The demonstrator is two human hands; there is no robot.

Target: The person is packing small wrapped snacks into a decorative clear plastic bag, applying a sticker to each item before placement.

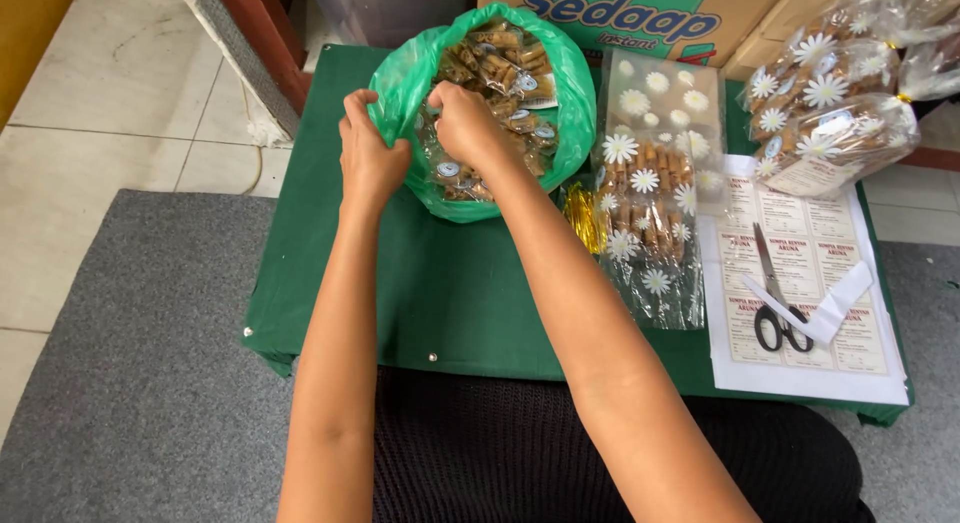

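- Gripping the near-left rim of the green plastic bag [575, 113] with the left hand [368, 158], fingers [357, 105] curled shut on a pinch of the film.
- Reaching into the mouth of the green plastic bag with the right hand [466, 125], fingers bent over the small snack packets [500, 68] inside; closed on a packet or only on the film, cannot tell.
- Sitting at the far middle of the green counter [440, 293], the green plastic bag, mouth open and facing up, packed full.
- Lying just right of the green plastic bag: daisy-print clear bags [650, 198] holding brown sticks, gold twist ties [582, 218] at their left edge.
- Further right of the green plastic bag: label sheet [800, 273] with black-handled scissors [775, 298] on it; tied daisy bags [825, 108] beyond, well apart.
- Judging good handling: keeping the rim pinched and pulled outward so the mouth stays wide; working near the top of the pile, avoiding crushing the brittle sticks; avoiding tugging the thin film hard enough to tear or tip the bag.
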